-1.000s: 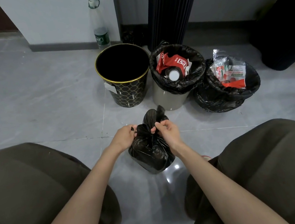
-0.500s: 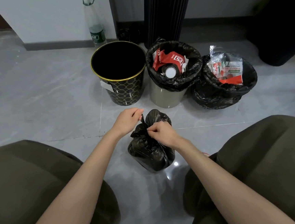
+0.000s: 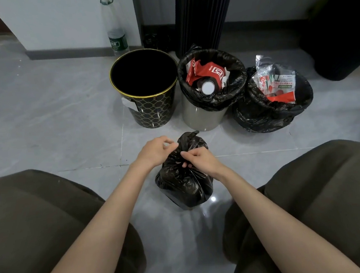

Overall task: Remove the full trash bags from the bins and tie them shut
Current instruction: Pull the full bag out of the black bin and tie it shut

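Work stands at the first of three bags. Nearest the person, a small black bag [image 3: 185, 188] sits on the floor between the knees, out of its bin, its neck gathered but with no finished knot visible. The right hand [image 3: 200, 160] grips that gathered neck with curled fingers. The left hand [image 3: 152, 153], just left of the bag's top, bends its fingers toward the loose plastic; blur hides whether it pinches any.

Just beyond the bag to its left stands a gold-rimmed bin [image 3: 151, 112], emptied, with no liner showing. Directly beyond the bag, a grey bin [image 3: 201, 117] holds its full liner [image 3: 237, 81], untied. Beyond the bag to the right, a third black bag [image 3: 260, 116] gapes open over wrappers; whether a bin stands inside it cannot be told.

By judgement, one bag is removed and part-tied, and two remain. The count is three bags, two bins in plain sight, two hands, and one clear bottle [image 3: 115, 33] farthest beyond the bag, at the wall.
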`<state>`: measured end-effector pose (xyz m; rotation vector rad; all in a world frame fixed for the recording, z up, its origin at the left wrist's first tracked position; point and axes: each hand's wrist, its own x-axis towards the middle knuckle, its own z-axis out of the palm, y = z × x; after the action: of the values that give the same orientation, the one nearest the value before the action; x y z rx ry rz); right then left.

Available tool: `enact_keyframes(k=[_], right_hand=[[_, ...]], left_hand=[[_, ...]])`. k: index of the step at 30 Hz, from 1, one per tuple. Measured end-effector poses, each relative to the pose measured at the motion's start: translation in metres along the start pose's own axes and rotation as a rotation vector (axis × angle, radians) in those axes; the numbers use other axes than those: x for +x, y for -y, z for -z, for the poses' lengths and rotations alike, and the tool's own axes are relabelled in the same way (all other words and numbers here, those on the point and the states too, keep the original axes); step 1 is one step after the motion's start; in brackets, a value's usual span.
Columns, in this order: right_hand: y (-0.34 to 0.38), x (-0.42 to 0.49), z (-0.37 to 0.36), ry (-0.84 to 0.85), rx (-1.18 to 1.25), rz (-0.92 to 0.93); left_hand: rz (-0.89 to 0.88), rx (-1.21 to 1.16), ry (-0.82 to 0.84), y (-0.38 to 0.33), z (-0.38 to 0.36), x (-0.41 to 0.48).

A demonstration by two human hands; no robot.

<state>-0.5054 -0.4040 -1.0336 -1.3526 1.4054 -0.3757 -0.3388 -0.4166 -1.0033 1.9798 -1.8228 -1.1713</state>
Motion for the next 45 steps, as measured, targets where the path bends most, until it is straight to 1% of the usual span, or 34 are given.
enact_keyframes(k=[2, 5, 8, 11, 14, 17, 21, 23, 25, 26, 28, 30, 31, 34, 36, 39, 42, 45], right_hand=[[0.002, -0.001, 0.003, 0.02, 0.076, -0.036], [0.003, -0.003, 0.005, 0.045, 0.216, -0.082], [0.003, -0.003, 0.01, 0.098, 0.373, -0.164], [0.004, -0.003, 0.016, 0.141, 0.505, -0.298], [0.005, -0.003, 0.017, 0.137, 0.626, -0.438], [0.002, -0.004, 0.016, 0.132, 0.71, -0.484], [-0.003, -0.004, 0.013, 0.087, 0.753, -0.438], [-0.004, -0.005, 0.012, 0.062, 0.683, -0.357], [-0.003, -0.006, 0.011, 0.045, 0.61, -0.282], [-0.003, -0.006, 0.012, 0.036, 0.594, -0.262], [-0.002, -0.007, 0.013, 0.023, 0.587, -0.244], [0.0, -0.008, 0.014, 0.022, 0.576, -0.241], [0.0, -0.009, 0.014, 0.02, 0.565, -0.235], [0.0, -0.01, 0.014, 0.018, 0.543, -0.22], [-0.001, -0.009, 0.014, 0.023, 0.525, -0.218], [-0.001, -0.008, 0.014, 0.019, 0.522, -0.212], [-0.003, -0.009, 0.011, 0.013, 0.565, -0.215], [-0.005, -0.009, 0.01, 0.02, 0.628, -0.252]], left_hand=[[-0.026, 0.054, 0.01, 0.004, -0.003, -0.003], [-0.082, 0.053, -0.116, 0.0, -0.005, -0.011], [-0.106, 0.047, -0.166, -0.005, -0.002, -0.016], [-0.089, 0.048, -0.127, -0.005, 0.002, -0.019], [-0.059, 0.052, -0.055, -0.001, 0.002, -0.02], [-0.033, 0.031, -0.043, 0.004, 0.001, -0.02], [0.018, 0.03, -0.065, 0.009, -0.002, -0.02], [0.033, 0.081, -0.069, 0.011, -0.003, -0.018], [0.005, 0.137, -0.061, 0.007, -0.001, -0.016], [-0.024, 0.141, -0.044, 0.002, 0.0, -0.015], [-0.069, 0.087, 0.042, -0.01, 0.002, -0.014], [-0.06, 0.071, 0.115, -0.017, 0.0, -0.013], [-0.057, 0.106, 0.116, -0.016, -0.003, -0.012], [-0.054, 0.262, 0.012, -0.01, -0.015, -0.012], [-0.052, 0.298, -0.072, -0.008, -0.022, -0.014], [-0.029, 0.23, -0.086, -0.005, -0.025, -0.015], [-0.01, 0.134, -0.016, 0.0, -0.025, -0.014], [-0.015, 0.103, 0.06, 0.002, -0.027, -0.014]])
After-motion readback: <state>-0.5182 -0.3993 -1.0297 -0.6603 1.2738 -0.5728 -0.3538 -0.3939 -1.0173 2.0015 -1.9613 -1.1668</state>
